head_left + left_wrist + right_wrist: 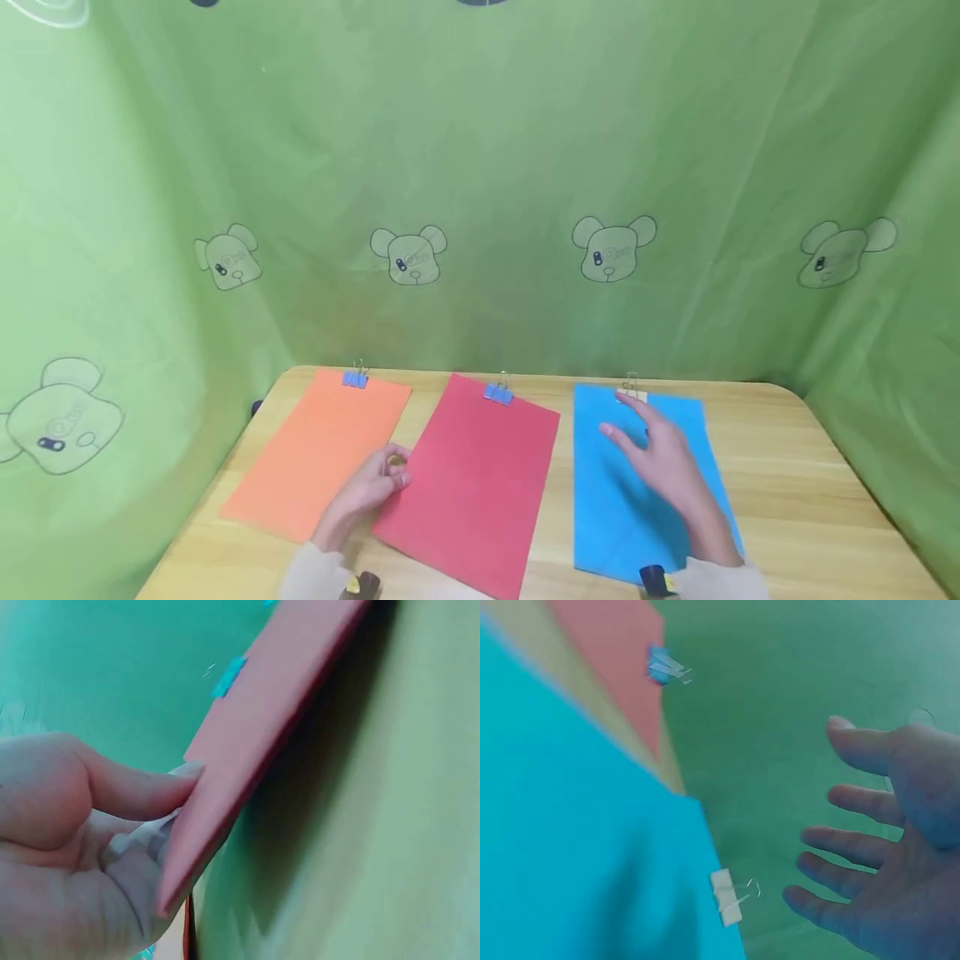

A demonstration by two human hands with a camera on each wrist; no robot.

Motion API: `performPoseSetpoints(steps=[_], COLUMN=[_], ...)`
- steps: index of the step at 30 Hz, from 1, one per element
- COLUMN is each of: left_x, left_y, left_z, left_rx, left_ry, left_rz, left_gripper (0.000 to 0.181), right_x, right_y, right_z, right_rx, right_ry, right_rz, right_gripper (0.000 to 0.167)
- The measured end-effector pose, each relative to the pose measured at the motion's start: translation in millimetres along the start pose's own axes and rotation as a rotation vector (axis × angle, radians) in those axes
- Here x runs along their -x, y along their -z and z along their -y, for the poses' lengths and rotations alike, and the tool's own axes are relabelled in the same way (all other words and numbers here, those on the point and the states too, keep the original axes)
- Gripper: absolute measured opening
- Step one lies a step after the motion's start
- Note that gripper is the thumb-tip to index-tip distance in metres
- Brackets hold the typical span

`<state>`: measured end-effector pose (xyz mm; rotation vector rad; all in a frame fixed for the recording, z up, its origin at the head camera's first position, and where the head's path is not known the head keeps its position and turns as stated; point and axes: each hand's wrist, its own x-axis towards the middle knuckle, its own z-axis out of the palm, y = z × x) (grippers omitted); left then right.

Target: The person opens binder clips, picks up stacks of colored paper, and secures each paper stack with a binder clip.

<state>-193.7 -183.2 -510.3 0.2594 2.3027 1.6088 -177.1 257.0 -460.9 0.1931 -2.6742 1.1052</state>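
The left hand (375, 483) pinches the left edge of a red sheet (472, 492) between thumb and fingers. In the left wrist view that red sheet (240, 750) stands tilted above the table surface. A blue binder clip (498, 394) grips the sheet's top edge. Above a blue sheet (607, 500) the right hand (663, 458) hovers with spread fingers, holding nothing. Its shadow falls on the blue. The right wrist view shows the open right hand (900, 832) apart from the white binder clip (726, 898) at the blue sheet's top edge.
An orange sheet (315, 458) with a blue binder clip (356, 380) lies at the left of the wooden table (817, 500). Green curtains (510, 150) printed with bear heads hang behind and at both sides of the table.
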Motion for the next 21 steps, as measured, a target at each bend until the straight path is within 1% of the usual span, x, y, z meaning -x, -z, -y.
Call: performPoseSetpoints(steps=[2, 6, 8, 11, 13, 15, 16, 17, 19, 21], left_x=[5.9, 18.1, 22.9, 28.2, 30.3, 31.1, 31.2, 31.2, 31.3, 31.6], left_y=[-1.6, 0.6, 3.8, 11.1, 18.5, 28.2, 33.9, 39.7, 52.4, 65.4], left_z=[-0.6, -5.6, -9.4, -14.0, -14.7, -13.0, -11.3, -9.2, -4.7, 0.9], left_rx=[-0.096, -0.315, -0.407, -0.502, -0.547, -0.587, -0.593, -0.602, -0.609, -0.641], left_ry=[-0.040, -0.084, -0.089, -0.106, -0.136, -0.175, -0.198, -0.219, -0.280, -0.326], left_rz=[-0.035, -0.074, -0.071, -0.057, -0.066, -0.098, -0.119, -0.143, -0.189, -0.235], left_gripper=[0.038, 0.044, 0.041, 0.031, 0.024, 0.022, 0.021, 0.022, 0.024, 0.030], right_x=[3.1, 12.5, 19.8, 31.0, 36.3, 39.9, 41.5, 42.9, 45.5, 47.5], right_y=[-1, -2, -1, 2, 5, 8, 10, 12, 16, 22], right_z=[-5, -16, -23, -34, -40, -45, -47, -49, -53, -56], right_rx=[0.052, 0.126, 0.159, 0.216, 0.252, 0.281, 0.294, 0.306, 0.326, 0.342], right_ry=[0.038, 0.097, 0.115, 0.140, 0.156, 0.173, 0.179, 0.183, 0.186, 0.177], right_rz=[0.007, 0.035, 0.034, 0.025, 0.021, 0.023, 0.024, 0.023, 0.022, 0.025], right_gripper=[0.075, 0.084, 0.086, 0.087, 0.088, 0.088, 0.088, 0.088, 0.088, 0.089])
